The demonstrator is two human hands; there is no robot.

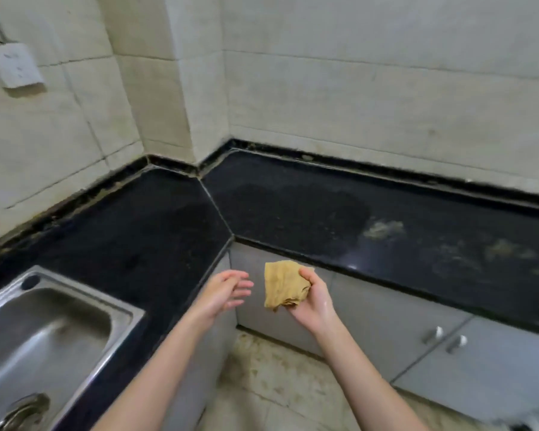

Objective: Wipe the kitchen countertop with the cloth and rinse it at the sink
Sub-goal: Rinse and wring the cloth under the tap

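Note:
My right hand grips a crumpled yellow cloth in the air in front of the counter's inner corner. A short gap to its left, my left hand is held with straight fingers pointing at the cloth and holds nothing. The black countertop runs in an L around the corner. It shows darker wet patches near the middle and pale dirty smears toward the right. The steel sink is set into the counter at the lower left, with its drain at the bottom edge.
Grey cabinet doors with metal handles stand under the right run of counter. A white wall socket hangs at the upper left on the tiled wall. The floor below my hands is stained.

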